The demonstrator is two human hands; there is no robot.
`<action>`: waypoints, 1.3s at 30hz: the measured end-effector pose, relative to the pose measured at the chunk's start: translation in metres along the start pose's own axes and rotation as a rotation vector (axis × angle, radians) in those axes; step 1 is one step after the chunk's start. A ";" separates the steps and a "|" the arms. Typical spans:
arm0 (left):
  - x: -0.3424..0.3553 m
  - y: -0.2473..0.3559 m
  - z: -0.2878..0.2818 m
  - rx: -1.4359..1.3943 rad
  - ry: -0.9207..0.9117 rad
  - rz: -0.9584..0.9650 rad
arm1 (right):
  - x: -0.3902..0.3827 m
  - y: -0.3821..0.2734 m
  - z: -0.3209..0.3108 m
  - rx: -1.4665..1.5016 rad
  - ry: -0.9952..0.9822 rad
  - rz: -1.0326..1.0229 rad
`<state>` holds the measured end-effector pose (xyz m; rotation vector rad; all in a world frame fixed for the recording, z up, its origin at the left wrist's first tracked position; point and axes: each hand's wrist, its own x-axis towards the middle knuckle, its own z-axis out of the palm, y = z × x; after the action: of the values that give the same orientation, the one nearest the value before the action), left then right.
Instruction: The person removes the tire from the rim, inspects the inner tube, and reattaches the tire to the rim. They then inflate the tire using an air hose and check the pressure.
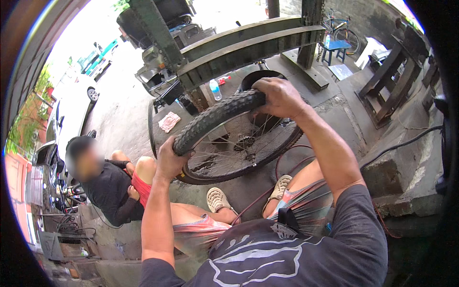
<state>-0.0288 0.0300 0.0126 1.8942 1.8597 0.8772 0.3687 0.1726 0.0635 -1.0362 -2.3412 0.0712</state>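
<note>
Daylight floods in from the open yard well above and beyond the left hand (168, 160), where the pavement and the white car (71, 112) wash out to near white, while the ground under the tyre (217, 115) gripped by both hands sits in soft, even shade without hard shadows. The right hand (279, 95) and the tread are fairly sharp. The steel beam (248, 45) beyond the grip bows with fisheye distortion, and a black rim rings the view.

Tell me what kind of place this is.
Probably an open-air roadside repair yard. Both hands, left and right, grip a knobby tyre on a spoked wheel over a concrete floor; a green steel frame stands ahead, with parked cars beyond.
</note>
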 end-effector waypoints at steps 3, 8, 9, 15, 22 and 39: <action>0.020 0.035 -0.017 0.106 0.021 0.091 | -0.008 0.016 -0.011 0.065 0.037 0.041; 0.078 0.041 -0.011 0.131 -0.058 0.168 | -0.035 0.073 0.017 0.404 -0.225 0.296; 0.087 0.018 -0.010 0.113 -0.016 0.197 | -0.030 0.064 0.028 0.352 -0.080 0.192; 0.129 -0.049 -0.011 0.102 -0.027 0.132 | 0.021 0.069 0.089 0.309 0.044 0.192; 0.140 -0.075 -0.016 0.017 -0.056 0.021 | 0.060 0.091 0.119 0.308 -0.078 0.217; 0.135 -0.095 -0.025 0.042 -0.033 -0.041 | 0.062 0.096 0.127 0.410 0.022 0.048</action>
<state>-0.1246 0.1661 -0.0037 1.8765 1.9051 0.7944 0.3329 0.3051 -0.0382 -0.8790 -2.1554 0.5316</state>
